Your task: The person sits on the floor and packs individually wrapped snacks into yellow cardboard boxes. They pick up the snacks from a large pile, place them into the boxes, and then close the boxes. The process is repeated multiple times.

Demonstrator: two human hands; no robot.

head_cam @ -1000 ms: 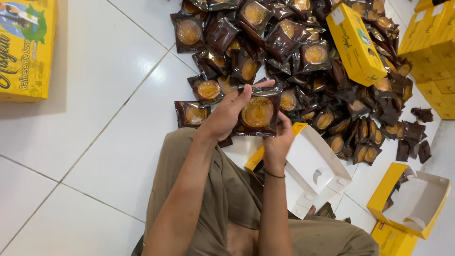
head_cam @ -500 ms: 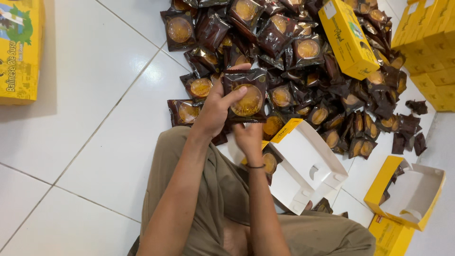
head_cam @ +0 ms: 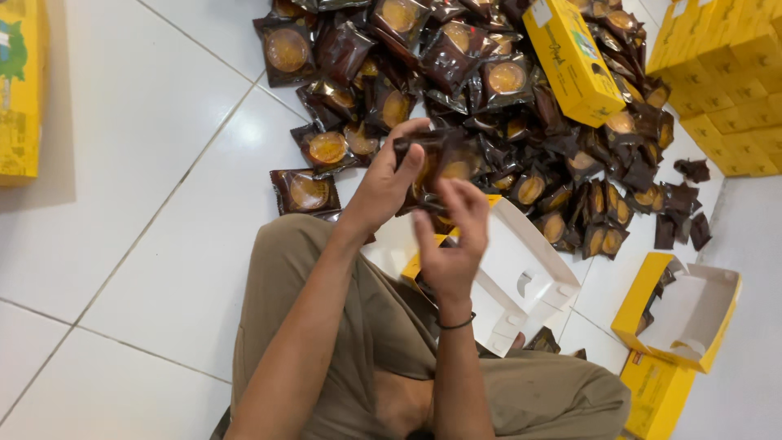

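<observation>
Nearest to the camera I see the person's legs in khaki trousers [head_cam: 521, 391], folded on the white tiled floor [head_cam: 138, 187]. Both forearms go up from there to the middle of the view. The right hand [head_cam: 452, 236], with a thin dark band at the wrist, has its fingers curled and its fingertips touch the lower edge of a dark brown packet [head_cam: 436, 163]. The left hand [head_cam: 389, 179] is closed on the same packet: the thumb lies on its upper left corner and the other fingers are behind it. So the packet is held between both hands, in the air above the knee. It looks like there is more than one packet in this grip, but I cannot tell this for sure because the wrappers overlap.

Just behind the hands an open box [head_cam: 509, 281], white inside and yellow outside, lies on the floor near the knee. A second open yellow box [head_cam: 684, 305] is at the right, well apart from the first.

Farther away is a big pile of brown packets [head_cam: 505, 90], each one with a round golden cake showing through. A closed yellow box [head_cam: 574, 57] lies on top of this pile. In the far right corner there are stacked yellow boxes [head_cam: 733, 73].
</observation>
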